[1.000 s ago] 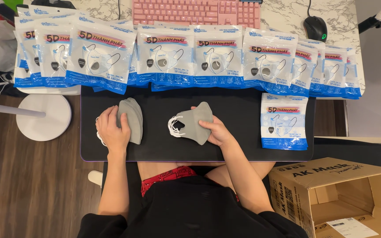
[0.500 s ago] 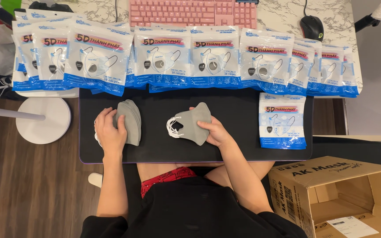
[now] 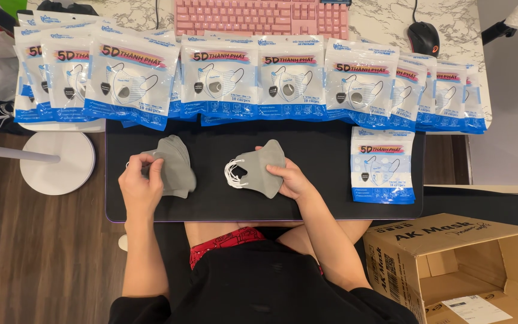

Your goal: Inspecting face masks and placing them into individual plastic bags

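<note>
Two stacks of grey face masks lie on a black mat [image 3: 325,180]. My left hand [image 3: 141,182] pinches the edge of the left stack of grey masks [image 3: 176,165], fingers curled on it. My right hand [image 3: 291,179] rests on the right stack of grey masks [image 3: 258,168], whose white ear loops stick out to the left. A single blue-and-white mask packet [image 3: 382,165] lies flat on the mat to the right of my right hand.
A row of several mask packets [image 3: 289,81] leans along the mat's far edge. Behind them are a pink keyboard [image 3: 262,17] and a black mouse [image 3: 425,38]. An open cardboard box [image 3: 460,267] sits at lower right, a round white stand base [image 3: 57,162] at left.
My left hand has slid from the side of the left stack onto its edge and now pinches it. The right hand and its stack have hardly moved.
</note>
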